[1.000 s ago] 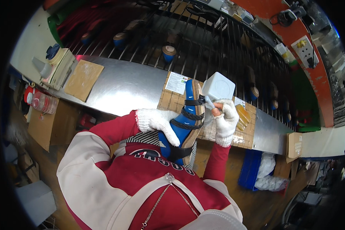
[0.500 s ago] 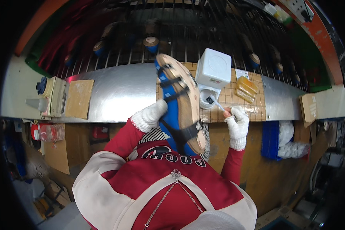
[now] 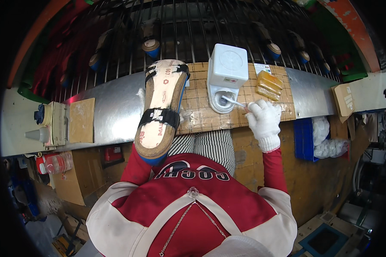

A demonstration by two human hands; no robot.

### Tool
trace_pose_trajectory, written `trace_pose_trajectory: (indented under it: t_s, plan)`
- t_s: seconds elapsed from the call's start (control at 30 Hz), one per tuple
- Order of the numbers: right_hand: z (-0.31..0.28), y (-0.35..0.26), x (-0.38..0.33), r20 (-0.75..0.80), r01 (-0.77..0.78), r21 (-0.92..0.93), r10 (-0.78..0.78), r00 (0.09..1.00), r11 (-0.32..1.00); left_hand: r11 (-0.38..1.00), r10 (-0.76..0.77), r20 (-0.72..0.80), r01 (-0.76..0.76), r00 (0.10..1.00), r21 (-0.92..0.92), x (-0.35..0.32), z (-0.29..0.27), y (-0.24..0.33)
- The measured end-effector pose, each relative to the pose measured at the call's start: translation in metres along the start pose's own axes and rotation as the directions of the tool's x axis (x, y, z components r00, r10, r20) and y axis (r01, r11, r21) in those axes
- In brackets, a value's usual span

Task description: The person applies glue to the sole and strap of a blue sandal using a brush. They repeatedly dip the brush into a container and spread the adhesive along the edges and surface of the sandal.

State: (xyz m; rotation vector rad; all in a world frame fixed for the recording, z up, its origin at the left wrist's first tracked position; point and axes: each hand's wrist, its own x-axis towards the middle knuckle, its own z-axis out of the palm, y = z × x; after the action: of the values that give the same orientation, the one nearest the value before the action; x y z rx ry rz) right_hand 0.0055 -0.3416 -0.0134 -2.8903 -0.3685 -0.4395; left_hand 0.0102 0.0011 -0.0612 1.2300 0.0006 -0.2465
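The person holds a blue shoe upper on a last [image 3: 161,113], its tan insole board banded with black elastic straps, bottom side up over the left part of the bench. The left hand is hidden beneath the shoe; whether its fingers are closed around it cannot be told, though the raised shoe implies support from below.

The right hand [image 3: 263,118], in a white knitted glove, is closed on the handle of a thin white brush [image 3: 233,101]. The brush tip rests in the round well at the front of the white plastic glue dispenser [image 3: 226,75], which stands on a gridded brown cutting mat [image 3: 201,113] laid on the sheet-metal bench [image 3: 116,109]. Two yellow blocks [image 3: 269,85] lie just beside the dispenser on its right.

The step in hand appears to be loading the brush with adhesive for the shoe bottom. To perform it well:

1. The tip should be turned in the well so that the bristles take up adhesive evenly.
2. Excess should be wiped against the rim of the well; a dripping brush would likely soil the mat or the blue upper.
3. The shoe should be kept bottom-up and steady, near the dispenser, so the carry is short.
4. Care is advised around the elastic straps, which cross the insole board and could trap adhesive.
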Motion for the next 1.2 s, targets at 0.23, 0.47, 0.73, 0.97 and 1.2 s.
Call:
trace_pose_trajectory:
  t_s: [0.23, 0.47, 0.73, 0.97, 1.2]
  plan:
    - [0.016, 0.012, -0.003, 0.278, -0.443, 0.604, 0.347, 0.896, 0.663, 0.991, 0.001, -0.031, -0.005, 1.0, -0.134, -0.004, -0.009, -0.013]
    - [-0.004, -0.019, 0.012, -0.012, -0.18, 0.64, 0.245, 0.97, 0.747, 0.9, -0.276, -0.015, 0.253, 0.961, -0.356, 0.001, 0.029, 0.022]
    - [-0.032, -0.074, 0.026, -0.384, 0.111, 0.389, 0.052, 0.922, 0.915, 0.988, 0.005, 0.117, 0.012, 0.993, -0.152, -0.005, 0.053, 0.048]
    - [-0.023, -0.09, 0.043, -0.368, 0.13, 0.421, 0.038, 0.929, 0.898, 0.998, -0.009, 0.041, 0.011, 0.999, -0.055, -0.022, 0.054, 0.056]
    - [-0.024, -0.097, 0.069, -0.388, 0.201, 0.429, -0.021, 0.922, 0.881, 0.997, 0.027, 0.006, -0.028, 1.0, 0.077, -0.029, 0.044, 0.062]
